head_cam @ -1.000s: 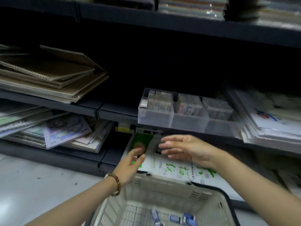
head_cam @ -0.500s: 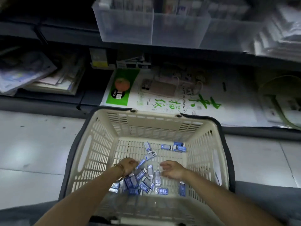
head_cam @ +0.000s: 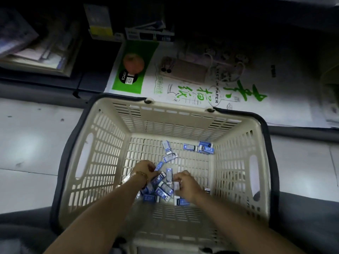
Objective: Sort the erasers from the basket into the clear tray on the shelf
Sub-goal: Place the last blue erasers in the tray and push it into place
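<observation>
Gathering step: both hands down in basket (head_cam: 102,162), left hand (head_cam: 145,168) and right hand (head_cam: 185,184) curling fingers onto erasers (head_cam: 163,187) heaped at near edge, grip unconfirmed; next needing firm pinch, then lifting toward unseen tray.

Paper pack (head_cam: 201,88): "PAPER" (sticker "20PCS").

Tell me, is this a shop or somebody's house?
Probably a stationery shop. A plastic shopping basket sits on the floor, holding wrapped erasers. Behind it, low shelves carry a paper pack and a stack of notebooks.
</observation>
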`<action>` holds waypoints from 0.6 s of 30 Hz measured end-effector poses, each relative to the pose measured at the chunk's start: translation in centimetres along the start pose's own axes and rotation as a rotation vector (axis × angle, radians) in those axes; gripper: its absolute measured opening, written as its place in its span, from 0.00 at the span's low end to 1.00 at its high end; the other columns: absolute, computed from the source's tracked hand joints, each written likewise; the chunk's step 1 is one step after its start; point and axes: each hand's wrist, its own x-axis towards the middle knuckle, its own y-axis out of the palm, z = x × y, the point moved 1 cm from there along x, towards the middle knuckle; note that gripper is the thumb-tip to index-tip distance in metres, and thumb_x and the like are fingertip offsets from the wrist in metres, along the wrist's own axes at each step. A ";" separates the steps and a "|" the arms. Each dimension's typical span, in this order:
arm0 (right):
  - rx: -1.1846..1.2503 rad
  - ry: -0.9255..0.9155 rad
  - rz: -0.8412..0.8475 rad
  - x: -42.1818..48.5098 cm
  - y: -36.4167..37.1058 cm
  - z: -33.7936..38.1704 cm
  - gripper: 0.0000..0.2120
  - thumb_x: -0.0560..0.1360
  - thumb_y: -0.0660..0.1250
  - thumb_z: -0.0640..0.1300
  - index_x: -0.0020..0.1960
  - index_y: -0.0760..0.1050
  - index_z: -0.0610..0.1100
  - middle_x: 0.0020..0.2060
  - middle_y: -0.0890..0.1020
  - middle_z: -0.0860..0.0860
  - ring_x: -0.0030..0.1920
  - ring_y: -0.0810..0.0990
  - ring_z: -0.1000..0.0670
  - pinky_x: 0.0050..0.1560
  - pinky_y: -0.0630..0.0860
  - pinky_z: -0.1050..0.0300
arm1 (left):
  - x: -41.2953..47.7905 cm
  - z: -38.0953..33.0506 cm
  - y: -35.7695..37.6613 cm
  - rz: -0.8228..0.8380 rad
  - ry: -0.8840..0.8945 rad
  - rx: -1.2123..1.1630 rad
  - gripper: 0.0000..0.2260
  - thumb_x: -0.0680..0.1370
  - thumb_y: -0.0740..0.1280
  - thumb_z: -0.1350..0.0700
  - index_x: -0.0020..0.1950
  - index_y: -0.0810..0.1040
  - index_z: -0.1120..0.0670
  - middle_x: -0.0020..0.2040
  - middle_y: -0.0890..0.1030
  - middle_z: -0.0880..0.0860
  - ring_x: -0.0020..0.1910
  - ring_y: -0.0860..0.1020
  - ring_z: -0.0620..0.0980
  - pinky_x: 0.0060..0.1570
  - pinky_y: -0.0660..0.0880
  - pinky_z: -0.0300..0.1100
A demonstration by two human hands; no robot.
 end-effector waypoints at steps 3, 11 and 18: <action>0.046 -0.017 0.045 -0.3 -0.2 0.1 0.15 0.69 0.72 0.33 0.53 0.74 0.40 0.47 0.72 0.47 0.44 0.72 0.49 0.45 0.70 0.58 | 0.5 0.5 -0.2 0.015 0.000 -0.164 0.05 0.73 0.71 0.59 0.42 0.80 0.61 0.42 0.81 0.56 0.44 0.76 0.48 0.38 0.71 0.32; 0.321 0.030 0.012 2.2 -2.8 2.0 0.16 0.72 0.70 0.34 0.59 0.74 0.39 0.46 0.74 0.49 0.40 0.74 0.59 0.39 0.73 0.71 | 0.1 1.2 -2.2 0.279 -0.213 -0.788 0.03 0.74 0.67 0.68 0.43 0.77 0.62 0.36 0.82 0.58 0.31 0.83 0.47 0.31 0.78 0.33; 0.141 -0.037 -0.009 2.7 -1.0 2.2 0.22 0.70 0.71 0.32 0.64 0.73 0.37 0.52 0.67 0.48 0.52 0.76 0.43 0.57 0.71 0.59 | -0.5 1.8 -2.6 0.253 -0.297 -0.946 0.06 0.75 0.64 0.70 0.51 0.74 0.63 0.42 0.79 0.61 0.27 0.81 0.47 0.31 0.79 0.35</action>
